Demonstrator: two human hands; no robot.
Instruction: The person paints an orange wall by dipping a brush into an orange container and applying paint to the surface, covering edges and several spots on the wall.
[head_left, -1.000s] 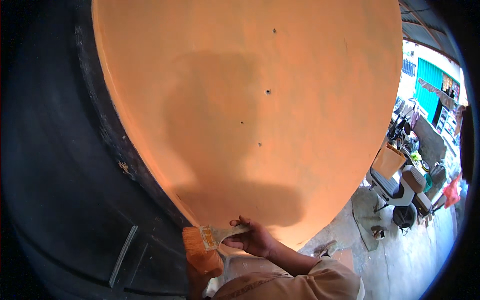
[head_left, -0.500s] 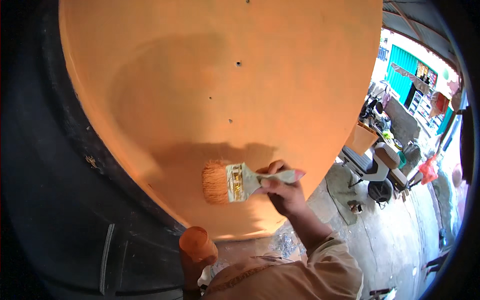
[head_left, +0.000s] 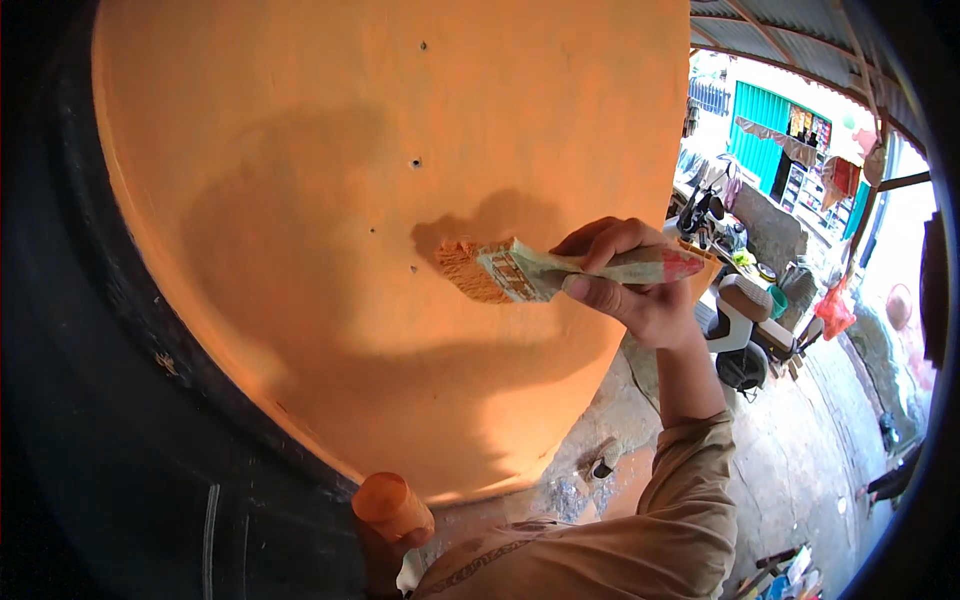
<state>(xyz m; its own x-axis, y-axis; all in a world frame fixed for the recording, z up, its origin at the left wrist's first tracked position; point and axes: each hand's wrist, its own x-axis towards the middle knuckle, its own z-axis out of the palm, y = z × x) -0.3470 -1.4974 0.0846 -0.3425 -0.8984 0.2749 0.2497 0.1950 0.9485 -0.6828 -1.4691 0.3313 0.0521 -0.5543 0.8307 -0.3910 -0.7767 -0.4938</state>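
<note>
A wide paintbrush (head_left: 530,272) is pinched by its handle in my right hand (head_left: 635,285), thumb below and fingers above. Its bristles are coated in orange paint and point left, at or close to the orange wall (head_left: 330,200); whether they touch it I cannot tell. The pale handle has paint smears and a reddish end. Low in the view, my left hand (head_left: 385,550) holds an orange cup (head_left: 395,508) upright against its side; most of that hand is in shadow. Small dark holes dot the wall, and shadows of my head and arm fall across it.
A black surface (head_left: 90,400) borders the orange wall on the left. To the right, a parked scooter (head_left: 745,310) stands on the concrete floor (head_left: 800,450). A small can (head_left: 600,468) sits near the wall's foot. Farther off are a teal shutter (head_left: 757,130) and a red bag (head_left: 835,312).
My right hand has moved up and to the right with the paintbrush, and the brush has tilted. The orange cup remains in my left hand. The whole view has shifted slightly.
</note>
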